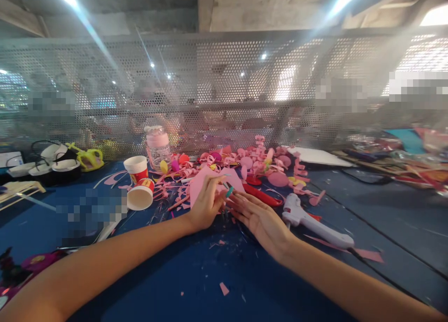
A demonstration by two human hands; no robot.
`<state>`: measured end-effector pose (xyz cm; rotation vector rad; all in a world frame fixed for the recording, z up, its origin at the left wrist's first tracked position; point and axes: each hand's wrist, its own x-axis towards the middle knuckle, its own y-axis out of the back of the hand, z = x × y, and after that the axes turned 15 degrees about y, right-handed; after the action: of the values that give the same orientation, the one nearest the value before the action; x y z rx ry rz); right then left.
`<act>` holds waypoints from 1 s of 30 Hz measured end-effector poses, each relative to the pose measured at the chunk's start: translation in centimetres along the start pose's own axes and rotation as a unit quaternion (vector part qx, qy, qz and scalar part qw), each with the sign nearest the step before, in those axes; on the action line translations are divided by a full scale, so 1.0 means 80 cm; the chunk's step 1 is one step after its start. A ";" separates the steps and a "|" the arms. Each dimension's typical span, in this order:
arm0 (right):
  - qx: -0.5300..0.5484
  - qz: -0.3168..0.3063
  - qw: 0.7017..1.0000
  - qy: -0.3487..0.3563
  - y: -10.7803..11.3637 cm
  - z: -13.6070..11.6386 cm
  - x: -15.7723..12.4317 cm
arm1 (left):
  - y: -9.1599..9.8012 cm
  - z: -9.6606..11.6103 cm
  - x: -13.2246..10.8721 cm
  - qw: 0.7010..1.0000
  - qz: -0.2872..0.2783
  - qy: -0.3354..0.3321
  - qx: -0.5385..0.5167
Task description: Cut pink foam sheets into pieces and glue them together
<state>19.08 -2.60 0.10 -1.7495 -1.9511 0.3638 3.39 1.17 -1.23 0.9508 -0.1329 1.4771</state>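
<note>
Forearms come in from six o'clock over the blue table and meet at the pink sheet, tilted up at centre. The left hand pinches its lower edge, seemingly to steady it. The right hand lies flat at four o'clock, fingers stretched out and gripping nothing, with a small teal piece at their tips. A glue gun lies on its side beyond, handy to that hand. Paper cups sit at nine, pink curls at one.

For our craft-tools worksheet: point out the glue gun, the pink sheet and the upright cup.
glue gun [315,224]: head view, white body.
pink sheet [201,182]: head view, left part.
upright cup [137,171]: head view, side wall.
</note>
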 end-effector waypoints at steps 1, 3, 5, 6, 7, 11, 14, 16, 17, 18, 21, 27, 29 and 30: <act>-0.007 -0.006 1.000 0.001 -0.001 -0.001 -0.001 | 0.000 -0.001 0.000 1.000 -0.005 0.014 -0.015; -0.020 -0.015 1.000 0.001 -0.004 -0.003 -0.003 | 0.000 -0.002 -0.001 0.997 -0.035 0.041 -0.053; -0.025 -0.017 1.000 0.002 -0.006 -0.004 -0.004 | -0.001 -0.001 -0.002 0.993 -0.072 0.051 -0.076; -0.024 -0.014 1.000 0.003 -0.007 -0.004 -0.005 | -0.001 -0.001 -0.002 0.993 -0.083 0.046 -0.073; -0.021 -0.011 1.000 0.003 -0.007 -0.004 -0.005 | -0.001 0.000 -0.003 0.993 -0.089 0.039 -0.063; -0.007 -0.005 1.000 0.005 -0.007 -0.001 -0.005 | -0.001 0.002 -0.005 0.995 -0.098 0.016 -0.029; 0.000 -0.009 1.000 0.004 -0.005 0.001 -0.004 | -0.001 0.004 -0.004 0.997 -0.078 -0.013 -0.009; 0.008 -0.011 1.000 0.003 -0.003 0.003 -0.003 | 0.000 0.005 -0.003 0.998 -0.055 -0.034 0.013; 0.011 -0.011 1.000 0.004 -0.002 0.003 -0.002 | 0.000 0.006 -0.003 0.998 -0.050 -0.040 0.020; 0.013 -0.010 1.000 0.004 -0.001 0.003 -0.002 | 0.000 0.006 -0.003 0.998 -0.048 -0.040 0.022; 0.015 0.002 1.000 0.003 0.001 0.003 -0.002 | 0.000 0.007 -0.002 0.999 -0.046 -0.013 0.006; 0.040 0.024 0.999 0.004 0.000 0.000 -0.001 | -0.002 0.006 0.001 0.994 -0.050 0.082 -0.060; 0.049 0.028 0.998 0.006 0.000 0.000 0.000 | -0.002 0.006 0.002 0.990 -0.065 0.105 -0.073; 0.051 0.030 0.998 0.008 0.000 0.000 0.001 | -0.001 0.006 0.002 0.989 -0.069 0.109 -0.069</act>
<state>19.05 -2.54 0.10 -1.7422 -1.8388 0.4611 3.74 0.99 -0.84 0.6681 -0.0093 1.4144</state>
